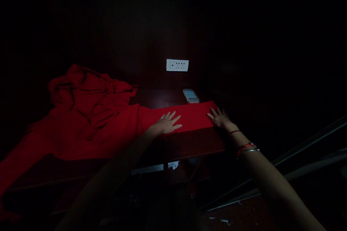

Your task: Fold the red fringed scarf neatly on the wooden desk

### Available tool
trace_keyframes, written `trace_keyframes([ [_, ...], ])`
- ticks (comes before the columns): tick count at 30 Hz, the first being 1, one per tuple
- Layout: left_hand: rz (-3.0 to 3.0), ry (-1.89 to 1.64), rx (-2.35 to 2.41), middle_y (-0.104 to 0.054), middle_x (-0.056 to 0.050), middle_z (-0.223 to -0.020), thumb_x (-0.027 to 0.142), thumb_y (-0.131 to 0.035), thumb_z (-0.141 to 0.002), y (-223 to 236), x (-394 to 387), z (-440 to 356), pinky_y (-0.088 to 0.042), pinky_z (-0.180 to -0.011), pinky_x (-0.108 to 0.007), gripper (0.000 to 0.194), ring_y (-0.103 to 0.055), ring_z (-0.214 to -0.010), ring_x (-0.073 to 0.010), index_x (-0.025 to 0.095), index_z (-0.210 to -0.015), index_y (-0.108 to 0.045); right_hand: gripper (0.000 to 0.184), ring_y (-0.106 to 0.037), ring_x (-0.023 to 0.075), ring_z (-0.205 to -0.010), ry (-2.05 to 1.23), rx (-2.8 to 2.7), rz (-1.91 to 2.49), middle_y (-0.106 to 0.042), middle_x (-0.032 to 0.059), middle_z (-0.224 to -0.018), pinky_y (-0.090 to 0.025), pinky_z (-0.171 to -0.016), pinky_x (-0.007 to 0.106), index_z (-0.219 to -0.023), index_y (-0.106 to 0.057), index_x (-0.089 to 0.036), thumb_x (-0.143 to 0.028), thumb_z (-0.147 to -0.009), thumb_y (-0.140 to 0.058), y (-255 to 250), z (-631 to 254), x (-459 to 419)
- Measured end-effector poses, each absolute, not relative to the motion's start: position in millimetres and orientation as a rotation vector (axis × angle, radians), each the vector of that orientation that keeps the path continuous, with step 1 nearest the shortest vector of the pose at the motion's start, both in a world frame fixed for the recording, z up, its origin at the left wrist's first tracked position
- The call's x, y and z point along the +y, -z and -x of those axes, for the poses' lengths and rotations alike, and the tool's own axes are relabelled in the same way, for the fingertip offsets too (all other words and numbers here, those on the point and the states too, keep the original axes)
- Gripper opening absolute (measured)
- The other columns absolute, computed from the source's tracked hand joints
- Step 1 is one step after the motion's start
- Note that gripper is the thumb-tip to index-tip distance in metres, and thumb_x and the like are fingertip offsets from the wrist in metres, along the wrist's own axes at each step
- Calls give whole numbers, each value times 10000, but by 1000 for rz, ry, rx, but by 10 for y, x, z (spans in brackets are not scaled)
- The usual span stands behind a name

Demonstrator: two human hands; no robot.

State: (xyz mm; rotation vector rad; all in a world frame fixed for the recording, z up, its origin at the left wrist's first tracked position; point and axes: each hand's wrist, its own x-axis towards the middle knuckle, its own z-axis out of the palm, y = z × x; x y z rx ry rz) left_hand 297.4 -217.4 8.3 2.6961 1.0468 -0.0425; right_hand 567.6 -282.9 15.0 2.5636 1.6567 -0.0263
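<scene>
A long piece of red cloth [191,114] lies across a dark wooden table, flat on the right and heaped in loose folds on the left. My left hand [166,124], with a ring on one finger, rests on the flat part with its fingers spread. At the right end of the cloth my right hand [219,118] presses down, its fingers apart. A dark band, a red bracelet and a silver bangle circle my right wrist. Neither hand grips anything. The cloth's far left end hangs down past the table's front edge.
The dark table [200,142] has its front edge just below my hands. On the wall behind is a white power socket [177,65]. A blurred bluish rectangle [191,95] lies behind the cloth. White scraps [225,221] lie on the floor. Much of the surroundings is too dark to make out.
</scene>
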Motion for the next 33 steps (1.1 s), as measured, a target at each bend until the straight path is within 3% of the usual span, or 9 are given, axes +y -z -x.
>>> trace_keyframes([
  [5, -2774, -156, 1124, -74, -71, -1417, 563, -240, -817, -97, -2154, -2948, -114, -1010, -448, 625, -43, -1287, -255, 230, -1341, -176, 703, -7, 279, -1280, -16, 2004, -2433, -59, 87, -1424, -79, -1015, 449, -1361, -132, -194, -609, -795, -92, -261, -5172, -2620],
  [10, -2659, 94, 1199, -49, -85, -1413, 672, -268, -734, -118, -2134, -2909, -94, -1004, -480, 779, -35, -1284, -274, 218, -1351, -127, 686, 10, 240, -1286, 81, 2254, -2189, -54, 49, -1426, -57, -1014, 469, -1358, -137, -234, -619, -792, -97, -177, -4799, -2455],
  [18, -2600, 239, 1162, 16, -79, -1408, 750, -303, -640, -202, -2125, -2886, -77, -1008, -466, 920, -6, -1281, -289, 223, -1356, -68, 669, -41, 246, -1285, 177, 2043, -2332, -53, 60, -1424, -69, -1006, 488, -1359, -119, -225, -598, -804, -121, -77, -5167, -2447],
  [22, -2602, 222, 1148, 16, -84, -1409, 755, -327, -619, -182, -2105, -2884, -77, -1010, -459, 947, -21, -1281, -289, 222, -1356, -63, 675, -66, 311, -1272, 149, 1977, -2445, -68, 86, -1422, -94, -982, 532, -1359, -121, -234, -608, -798, -125, -157, -5039, -2487],
  [25, -2603, 188, 1150, -6, -87, -1410, 753, -340, -617, -165, -2099, -2877, -80, -1009, -460, 949, -27, -1281, -290, 214, -1355, -85, 687, -56, 341, -1265, 112, 2138, -2360, -52, 58, -1427, -99, -971, 552, -1355, -111, -285, -648, -772, -125, -174, -4761, -2541],
  [33, -2585, 236, 1141, -49, -73, -1409, 711, -364, -651, -204, -2011, -2760, -96, -1013, -446, 899, -42, -1284, -270, 208, -1352, -115, 654, 5, 335, -1267, 197, 2088, -2241, -32, 16, -1429, -62, -978, 552, -1355, -120, -276, -613, -795, -119, -96, -4715, -2594],
])
